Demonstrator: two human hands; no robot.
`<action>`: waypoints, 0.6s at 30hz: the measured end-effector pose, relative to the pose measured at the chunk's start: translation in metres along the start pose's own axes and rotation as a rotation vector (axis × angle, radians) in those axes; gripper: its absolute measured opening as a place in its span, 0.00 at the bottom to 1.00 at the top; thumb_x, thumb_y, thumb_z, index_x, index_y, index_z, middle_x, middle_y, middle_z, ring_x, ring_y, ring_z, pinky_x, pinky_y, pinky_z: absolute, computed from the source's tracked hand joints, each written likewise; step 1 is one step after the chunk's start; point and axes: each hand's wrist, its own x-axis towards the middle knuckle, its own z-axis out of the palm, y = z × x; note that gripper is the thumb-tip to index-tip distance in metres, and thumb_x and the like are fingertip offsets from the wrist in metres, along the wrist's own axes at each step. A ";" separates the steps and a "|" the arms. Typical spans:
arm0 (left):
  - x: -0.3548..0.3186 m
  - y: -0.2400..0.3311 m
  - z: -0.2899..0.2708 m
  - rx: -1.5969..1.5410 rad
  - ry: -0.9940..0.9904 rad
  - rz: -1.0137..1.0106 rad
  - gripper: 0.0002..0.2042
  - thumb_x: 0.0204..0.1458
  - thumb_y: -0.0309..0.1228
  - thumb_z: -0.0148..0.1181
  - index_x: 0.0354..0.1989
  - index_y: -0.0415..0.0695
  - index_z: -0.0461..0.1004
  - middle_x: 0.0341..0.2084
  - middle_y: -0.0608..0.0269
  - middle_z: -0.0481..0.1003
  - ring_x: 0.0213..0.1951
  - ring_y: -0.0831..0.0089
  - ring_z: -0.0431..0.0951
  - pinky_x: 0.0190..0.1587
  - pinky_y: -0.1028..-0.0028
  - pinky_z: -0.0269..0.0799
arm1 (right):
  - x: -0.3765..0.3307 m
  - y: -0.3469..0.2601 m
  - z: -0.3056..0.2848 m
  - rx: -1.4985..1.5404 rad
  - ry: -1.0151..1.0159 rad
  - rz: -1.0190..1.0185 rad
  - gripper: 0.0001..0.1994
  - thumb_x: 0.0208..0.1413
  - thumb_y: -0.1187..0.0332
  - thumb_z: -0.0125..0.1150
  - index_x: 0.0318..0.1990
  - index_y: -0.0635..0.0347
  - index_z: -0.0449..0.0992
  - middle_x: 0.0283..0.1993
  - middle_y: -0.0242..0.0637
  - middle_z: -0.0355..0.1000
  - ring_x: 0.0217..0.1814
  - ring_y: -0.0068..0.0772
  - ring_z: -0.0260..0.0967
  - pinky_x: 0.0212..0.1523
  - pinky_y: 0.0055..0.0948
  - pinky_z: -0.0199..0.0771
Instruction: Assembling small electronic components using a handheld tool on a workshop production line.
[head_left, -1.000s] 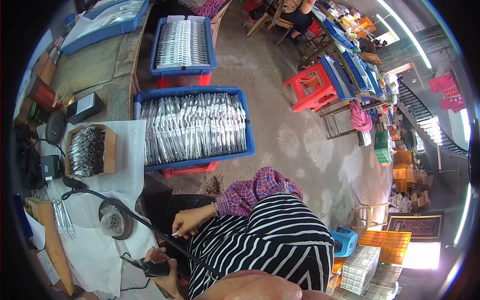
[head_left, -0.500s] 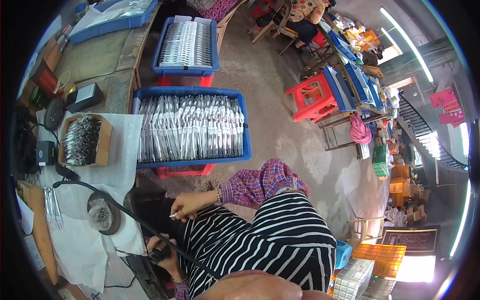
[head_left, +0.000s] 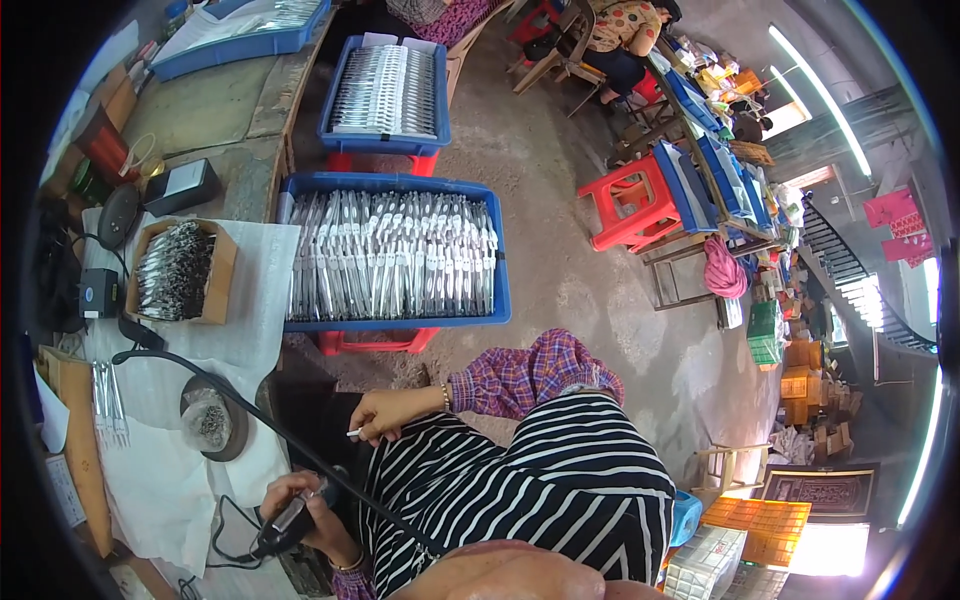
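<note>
My left hand [head_left: 305,508] grips a black hand-held power tool [head_left: 283,524]; its black cable [head_left: 215,392] runs up across the white cloth [head_left: 150,470] on the workbench. My right hand [head_left: 385,415], in a plaid sleeve with a bracelet at the wrist, pinches a small thin white piece [head_left: 354,433] over my lap. Both hands hover above my striped clothing, beside the bench edge. A round dark dish [head_left: 212,420] of small metal bits sits on the cloth near the left hand.
A cardboard box [head_left: 178,270] of shiny metal parts stands on the bench. Two blue trays [head_left: 392,258] [head_left: 385,90] of packaged parts rest on red stools. Thin metal parts [head_left: 108,400] lie on the cloth. Another person [head_left: 625,40] sits far back by red stools [head_left: 630,205].
The view has shifted slightly as my head moved. Both hands stay almost where they were, the left still on the tool and the right still pinching the white piece.
</note>
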 end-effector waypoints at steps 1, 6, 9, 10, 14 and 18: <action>0.000 0.003 -0.006 -0.011 -0.019 0.005 0.20 0.49 0.37 0.59 0.44 0.43 0.57 0.28 0.57 0.65 0.29 0.69 0.66 0.34 0.71 0.65 | 0.001 -0.002 0.001 -0.004 -0.003 -0.001 0.13 0.52 0.66 0.54 0.41 0.64 0.74 0.24 0.32 0.73 0.17 0.18 0.66 0.17 0.19 0.67; 0.010 0.040 -0.025 0.010 -0.009 -0.048 0.21 0.48 0.39 0.59 0.43 0.44 0.57 0.27 0.57 0.64 0.26 0.69 0.65 0.28 0.72 0.64 | 0.005 -0.002 0.003 -0.013 0.002 0.014 0.13 0.52 0.66 0.53 0.42 0.65 0.74 0.24 0.32 0.73 0.16 0.19 0.65 0.16 0.19 0.67; 0.031 0.014 -0.090 -0.365 -0.497 0.227 0.26 0.49 0.18 0.54 0.56 0.47 0.53 0.37 0.51 0.68 0.31 0.63 0.69 0.34 0.65 0.69 | 0.010 -0.006 0.011 -0.033 -0.023 -0.005 0.13 0.53 0.66 0.52 0.41 0.64 0.74 0.24 0.32 0.73 0.16 0.19 0.65 0.16 0.19 0.67; 0.045 0.019 -0.098 -0.453 -0.626 0.203 0.18 0.55 0.26 0.50 0.53 0.42 0.58 0.37 0.48 0.69 0.32 0.60 0.70 0.36 0.62 0.68 | 0.010 -0.006 0.012 -0.041 -0.032 -0.006 0.13 0.53 0.66 0.52 0.41 0.64 0.74 0.23 0.31 0.73 0.15 0.18 0.65 0.16 0.18 0.67; 0.066 0.008 -0.175 -0.451 -0.951 -0.179 0.21 0.61 0.38 0.30 0.38 0.33 0.69 0.34 0.47 0.70 0.34 0.54 0.70 0.40 0.59 0.65 | 0.007 -0.011 0.017 -0.067 -0.051 0.027 0.12 0.53 0.67 0.52 0.40 0.65 0.75 0.22 0.31 0.73 0.15 0.19 0.65 0.16 0.18 0.66; 0.058 0.016 -0.176 -0.496 -0.811 -0.041 0.19 0.61 0.36 0.31 0.38 0.34 0.68 0.33 0.48 0.70 0.33 0.56 0.69 0.40 0.59 0.65 | 0.006 -0.010 0.015 -0.060 -0.037 0.019 0.12 0.51 0.67 0.53 0.39 0.65 0.75 0.22 0.33 0.73 0.16 0.21 0.66 0.16 0.21 0.69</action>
